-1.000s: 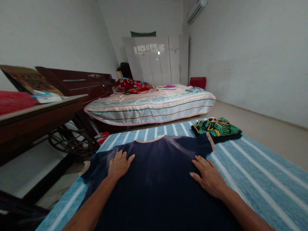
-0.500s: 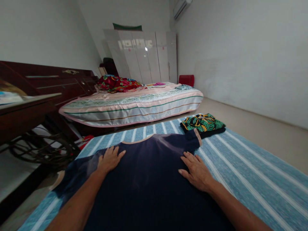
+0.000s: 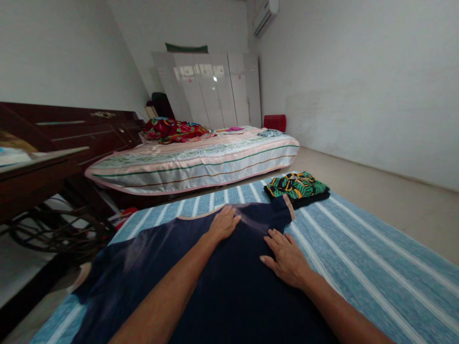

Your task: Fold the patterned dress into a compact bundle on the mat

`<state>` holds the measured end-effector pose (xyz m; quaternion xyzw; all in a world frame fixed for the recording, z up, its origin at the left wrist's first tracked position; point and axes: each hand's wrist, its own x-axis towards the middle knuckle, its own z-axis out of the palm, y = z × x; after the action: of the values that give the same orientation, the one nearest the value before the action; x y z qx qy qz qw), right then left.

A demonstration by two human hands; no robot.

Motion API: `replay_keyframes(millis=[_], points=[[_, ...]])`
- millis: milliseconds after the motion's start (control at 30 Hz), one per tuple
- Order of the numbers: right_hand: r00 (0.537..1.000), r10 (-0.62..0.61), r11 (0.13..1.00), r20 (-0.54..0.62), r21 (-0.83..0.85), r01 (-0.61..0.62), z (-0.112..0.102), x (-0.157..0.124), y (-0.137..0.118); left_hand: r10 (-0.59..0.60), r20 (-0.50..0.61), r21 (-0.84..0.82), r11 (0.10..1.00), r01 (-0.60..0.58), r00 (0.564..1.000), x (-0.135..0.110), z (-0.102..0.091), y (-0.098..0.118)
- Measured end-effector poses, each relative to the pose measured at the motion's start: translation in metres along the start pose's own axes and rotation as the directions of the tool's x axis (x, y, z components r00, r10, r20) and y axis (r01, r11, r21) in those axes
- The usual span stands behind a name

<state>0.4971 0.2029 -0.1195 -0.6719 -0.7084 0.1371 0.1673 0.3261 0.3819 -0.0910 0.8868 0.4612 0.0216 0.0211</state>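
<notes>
A dark navy T-shirt (image 3: 229,282) with beige trim at the collar and sleeves lies spread out on a blue-and-white striped sheet (image 3: 362,248). Just below its collar, my left hand (image 3: 224,223) rests on the cloth with fingers stretched out. My right hand (image 3: 285,258) lies flat on the shirt's right side, under the sleeve, its fingers spread. Neither hand grips the fabric. Beyond the right sleeve sits a folded stack of clothes (image 3: 297,186), green, yellow and black patterned on top with black beneath.
A larger bed (image 3: 201,162) with a pale striped cover and a rumpled red floral cloth (image 3: 175,130) stands ahead. At the left is a wooden table (image 3: 43,160). Farther back are a white wardrobe (image 3: 211,91) and a red box-like item (image 3: 275,123) by the wall.
My left hand has slid right across the shirt, from near the left shoulder to below the collar. My right hand stays at almost the same place on the cloth. The view has shifted slightly.
</notes>
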Motion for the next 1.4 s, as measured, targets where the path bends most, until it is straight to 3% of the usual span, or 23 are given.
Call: replay_keyframes(millis=[100, 267, 467, 600, 733, 800, 900, 967, 1133, 1267, 1333, 1400], points=[[1.000, 0.000, 1.000, -0.004, 0.003, 0.000, 0.000, 0.000, 0.000, -0.038, 0.010, -0.023, 0.999, 0.038, 0.999, 0.024, 0.018, 0.023], [1.000, -0.007, 1.000, -0.018, 0.018, 0.007, 0.000, 0.001, 0.000, -0.121, 0.047, -0.044, 0.991, 0.123, 0.991, 0.038, 0.033, 0.028], [1.000, -0.008, 1.000, -0.027, 0.026, 0.008, -0.003, 0.002, -0.001, -0.096, 0.004, -0.058, 0.994, 0.096, 0.995, 0.035, 0.031, 0.043], [0.999, -0.017, 0.999, -0.048, 0.034, 0.018, -0.001, 0.003, -0.001, -0.075, 0.039, -0.090, 0.993, 0.078, 0.996, 0.035, 0.029, 0.055], [0.990, -0.014, 0.987, -0.142, 0.158, 0.036, 0.001, 0.004, 0.002, -0.070, 0.008, -0.113, 0.991, 0.070, 0.998, 0.032, 0.016, 0.074], [0.969, 0.043, 0.956, -0.243, 0.290, 0.031, -0.002, 0.005, 0.007, -0.040, -0.008, -0.128, 0.991, 0.039, 0.999, 0.029, 0.007, 0.091], [0.915, 0.243, 0.898, -0.321, 0.432, -0.087, -0.014, 0.008, 0.021, -0.026, -0.003, -0.144, 0.989, 0.026, 1.000, 0.025, -0.003, 0.124], [0.896, 0.333, 0.876, -0.295, 0.448, -0.178, -0.024, 0.009, 0.033, -0.064, 0.013, -0.151, 0.986, 0.065, 0.998, 0.024, -0.006, 0.147], [0.938, 0.342, 0.855, -0.063, 0.435, -0.282, -0.044, -0.006, 0.048, -0.212, 0.033, -0.191, 0.958, 0.214, 0.977, 0.026, 0.000, 0.187], [0.934, 0.308, 0.868, 0.183, 0.348, -0.355, -0.041, -0.059, 0.042, -0.252, 0.061, -0.230, 0.938, 0.259, 0.966, 0.030, 0.007, 0.200], [0.946, 0.289, 0.919, 0.151, 0.232, -0.318, -0.034, -0.095, 0.040, -0.243, 0.066, -0.257, 0.933, 0.252, 0.968, 0.032, 0.010, 0.201], [0.921, 0.299, 0.899, 0.252, 0.250, -0.360, -0.027, -0.130, 0.039, -0.236, 0.064, -0.296, 0.923, 0.244, 0.970, 0.034, 0.011, 0.199]])
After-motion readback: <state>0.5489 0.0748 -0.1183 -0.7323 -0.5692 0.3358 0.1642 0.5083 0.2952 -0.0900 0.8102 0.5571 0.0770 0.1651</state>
